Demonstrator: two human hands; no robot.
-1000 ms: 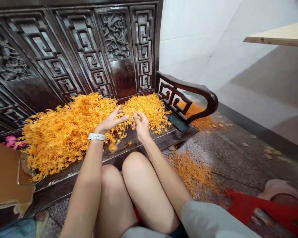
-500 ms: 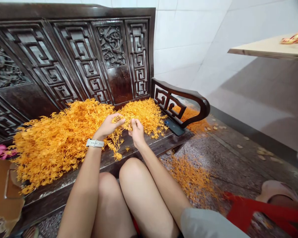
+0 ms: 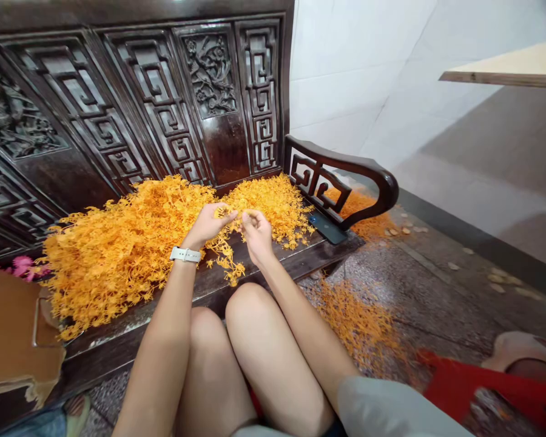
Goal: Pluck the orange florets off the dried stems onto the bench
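Observation:
My left hand (image 3: 209,223), with a pale watch at its wrist, is closed round an orange plastic flower sprig (image 3: 228,258), whose branched stems hang below it over the bench seat. Just to the right, my right hand (image 3: 258,235) is pinched, thumb against fingertips, at the sprig's upper end. What exactly lies between those fingertips is too small to make out. A large heap of orange sprigs (image 3: 122,249) lies left of my hands. Behind and to the right of them is a smaller pile of orange flower pieces (image 3: 273,203).
The dark carved bench (image 3: 230,149) has a curved armrest (image 3: 384,182) at right. A phone (image 3: 327,227) lies beside it. Orange stems (image 3: 355,321) litter the floor. A torn cardboard box (image 3: 18,334) and pink flowers (image 3: 25,267) are at left, a wooden board (image 3: 505,70) at upper right.
The view has shifted, so the bench and heaps sit slightly right and higher. My hands stay close together at the sprig; the right fingers have moved slightly apart from the left thumb.

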